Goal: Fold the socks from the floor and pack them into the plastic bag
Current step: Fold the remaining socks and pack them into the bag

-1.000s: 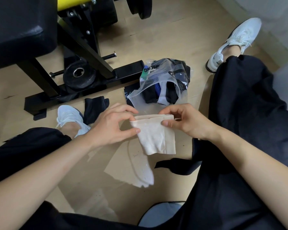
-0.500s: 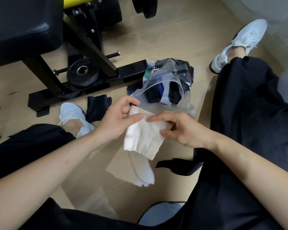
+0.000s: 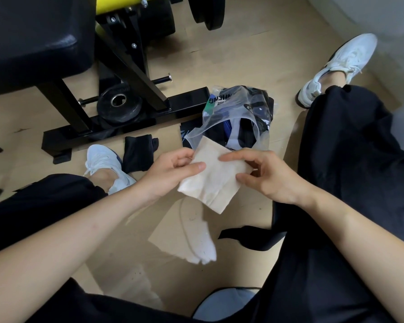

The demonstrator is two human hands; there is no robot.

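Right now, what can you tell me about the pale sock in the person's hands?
The cream sock looks like soft knit cloth, folded into a flat, roughly square packet tilted like a diamond. It is held above the floor, just in front of the clear plastic bag. The left hand pinches its left edge with the thumb on top; the right hand grips its right corner.

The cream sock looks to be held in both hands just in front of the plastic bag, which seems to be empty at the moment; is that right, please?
Not quite: the plastic bag is not empty. The head view shows dark socks and a white one already inside it. The rest holds: the cream sock is folded and held between the left hand and the right hand, just in front of the bag's mouth.
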